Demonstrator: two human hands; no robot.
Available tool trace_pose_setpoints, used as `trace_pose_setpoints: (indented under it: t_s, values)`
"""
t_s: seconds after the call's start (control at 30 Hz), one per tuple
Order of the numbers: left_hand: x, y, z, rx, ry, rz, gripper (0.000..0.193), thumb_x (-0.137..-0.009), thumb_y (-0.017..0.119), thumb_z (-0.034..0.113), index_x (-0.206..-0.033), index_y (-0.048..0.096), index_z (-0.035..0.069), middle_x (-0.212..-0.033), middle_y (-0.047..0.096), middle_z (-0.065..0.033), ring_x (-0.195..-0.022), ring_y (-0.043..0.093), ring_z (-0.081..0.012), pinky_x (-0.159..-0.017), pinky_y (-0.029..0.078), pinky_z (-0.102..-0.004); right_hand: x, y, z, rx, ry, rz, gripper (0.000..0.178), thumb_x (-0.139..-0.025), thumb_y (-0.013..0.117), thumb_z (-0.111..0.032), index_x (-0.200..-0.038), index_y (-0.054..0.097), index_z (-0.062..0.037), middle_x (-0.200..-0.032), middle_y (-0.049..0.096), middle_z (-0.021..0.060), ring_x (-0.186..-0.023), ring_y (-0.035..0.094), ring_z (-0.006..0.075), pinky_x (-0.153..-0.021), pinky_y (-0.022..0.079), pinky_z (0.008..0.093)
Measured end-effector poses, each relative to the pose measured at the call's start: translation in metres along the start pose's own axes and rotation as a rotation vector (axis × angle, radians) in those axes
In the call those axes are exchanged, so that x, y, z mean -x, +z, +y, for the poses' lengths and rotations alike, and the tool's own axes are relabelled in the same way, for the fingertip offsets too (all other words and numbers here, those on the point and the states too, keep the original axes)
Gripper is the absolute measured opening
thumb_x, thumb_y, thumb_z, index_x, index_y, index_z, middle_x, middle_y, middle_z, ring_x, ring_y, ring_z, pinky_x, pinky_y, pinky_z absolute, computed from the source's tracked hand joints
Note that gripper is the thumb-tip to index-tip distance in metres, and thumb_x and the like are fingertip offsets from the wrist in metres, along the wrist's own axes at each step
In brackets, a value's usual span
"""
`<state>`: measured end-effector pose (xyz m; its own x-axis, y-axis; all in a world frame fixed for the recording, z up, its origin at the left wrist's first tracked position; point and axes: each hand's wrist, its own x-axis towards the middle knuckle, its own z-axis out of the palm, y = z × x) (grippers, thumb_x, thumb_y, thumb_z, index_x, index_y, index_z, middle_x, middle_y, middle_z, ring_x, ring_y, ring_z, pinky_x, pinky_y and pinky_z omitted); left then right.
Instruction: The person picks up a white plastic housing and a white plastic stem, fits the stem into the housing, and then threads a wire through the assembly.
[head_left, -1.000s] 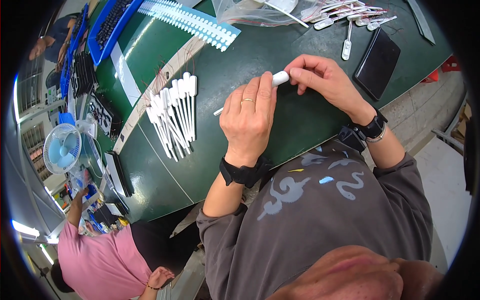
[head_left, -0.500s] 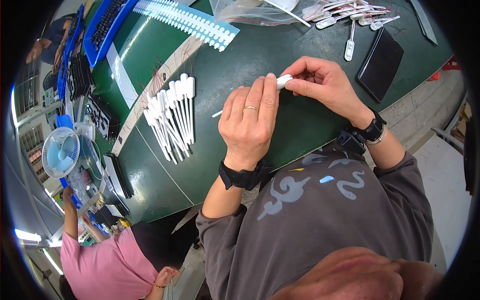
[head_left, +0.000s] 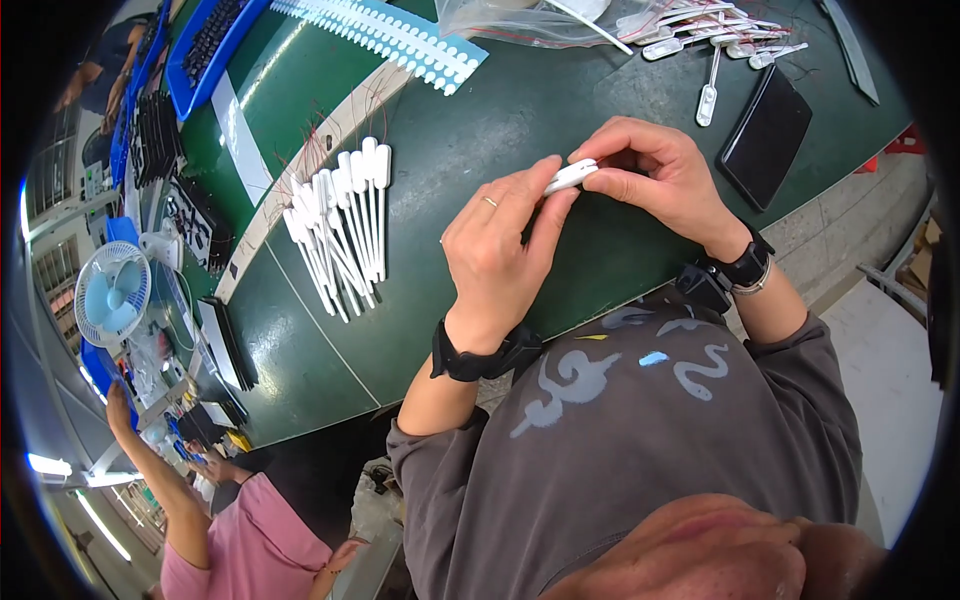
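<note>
Over the near part of the green table, both my hands hold one white plastic piece (head_left: 570, 178) with a flat, rounded head. My left hand (head_left: 492, 240) grips its left end between thumb and fingers, and the rest of the piece is hidden behind that hand. At the other end, the thumb and fingertips of my right hand (head_left: 655, 178) pinch the head's tip. To the left lies a fanned pile of white sticks with paddle-shaped heads (head_left: 340, 220), thin red wires trailing from their far ends.
A dark phone (head_left: 766, 140) lies right of my right hand. Beyond are loose white sticks with open heads (head_left: 706, 104), a clear plastic bag (head_left: 490, 25) and a light-blue sheet of white stickers (head_left: 440, 62). Far left stand a blue bin (head_left: 183, 80), a fan (head_left: 112, 292) and a person in pink (head_left: 250, 540).
My left hand has turned and its fingers have shifted, uncovering more of the white head. The stick end that showed left of it is now hidden. The person in pink has moved.
</note>
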<state>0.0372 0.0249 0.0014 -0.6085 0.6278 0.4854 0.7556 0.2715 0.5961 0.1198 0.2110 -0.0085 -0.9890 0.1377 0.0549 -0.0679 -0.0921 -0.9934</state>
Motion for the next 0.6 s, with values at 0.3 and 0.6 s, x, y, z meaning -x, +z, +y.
trace_pose_setpoints:
  t_s: [0.3,0.6]
  values:
    - [-0.004,-0.011,0.010,0.390,-0.417,-0.167,0.016,-0.086,0.074,0.009,-0.101,0.071,0.004,-0.084,0.071,-0.0063,-0.066,0.067,-0.0155,-0.058,0.051,-0.0270,-0.002,-0.003,-0.001,0.189,-0.080,-0.067,0.018,-0.087,0.072,-0.002,-0.105,0.069,-0.0017,-0.101,0.066,0.0067,-0.086,0.062,0.0127,-0.073,0.049,0.0240]
    - [-0.005,-0.014,0.009,0.353,-0.433,-0.246,0.017,-0.090,0.070,0.010,-0.106,0.071,0.005,-0.086,0.071,-0.0062,-0.067,0.065,-0.0125,-0.059,0.050,-0.0254,-0.001,-0.002,-0.003,0.096,0.013,-0.041,0.015,-0.092,0.067,-0.004,-0.107,0.069,-0.0006,-0.101,0.066,0.0058,-0.085,0.061,0.0106,-0.074,0.050,0.0230]
